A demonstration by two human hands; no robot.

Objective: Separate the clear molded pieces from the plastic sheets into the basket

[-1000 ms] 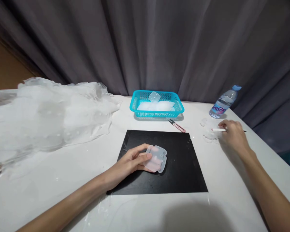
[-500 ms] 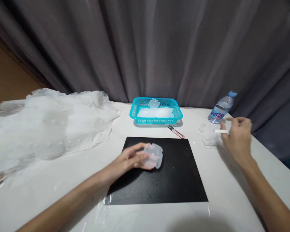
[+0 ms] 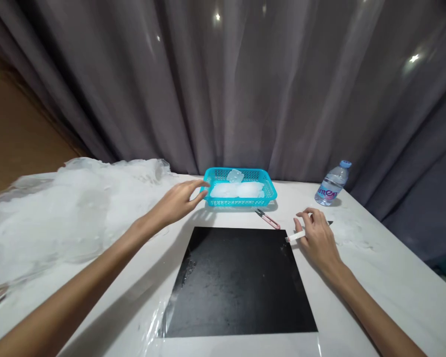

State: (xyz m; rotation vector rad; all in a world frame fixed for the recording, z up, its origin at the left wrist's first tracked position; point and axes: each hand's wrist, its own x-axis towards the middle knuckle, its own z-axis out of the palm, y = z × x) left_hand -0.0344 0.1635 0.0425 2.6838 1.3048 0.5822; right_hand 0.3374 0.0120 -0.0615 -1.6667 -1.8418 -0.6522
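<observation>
My left hand reaches to the left rim of the turquoise plastic basket, its thumb and fingers apart with nothing between them. Inside the basket lie translucent white plastic pieces, and a single clear lid-like piece leans near the back wall. My right hand, by the right edge of the black mat, is closed on a slim white-handled craft knife. Its dark pointed blade sticks out on the far side of the hand.
Pink-handled thread snips lie between basket and mat. A water bottle stands at the back right, with clear scraps in front of it. A large heap of translucent white plastic covers the left side. A grey curtain hangs behind.
My left hand has gone from above the mat to the basket, and the translucent lid is out of its grip. My right hand has moved left from the scraps towards the mat, knife still held.
</observation>
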